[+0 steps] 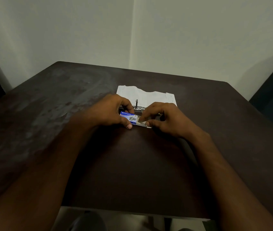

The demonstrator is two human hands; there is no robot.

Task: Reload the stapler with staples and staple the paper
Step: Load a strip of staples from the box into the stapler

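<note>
Staple box (128,117) at frame centre, on or just over the tabletop (132,164); we can't tell which. Left hand (109,112) grips its blue sleeve, fingers curled round it. Right hand (165,120) pinches the slid-out tray (141,123) with thumb and index. Stapler (138,107) is just above the hands, mostly hidden, by the white paper (146,95).

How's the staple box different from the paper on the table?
The staple box is blue; the paper is white. The box is small, held between the left hand and right hand; the paper is larger, lying flat behind it. Both are near the table's middle.
</note>
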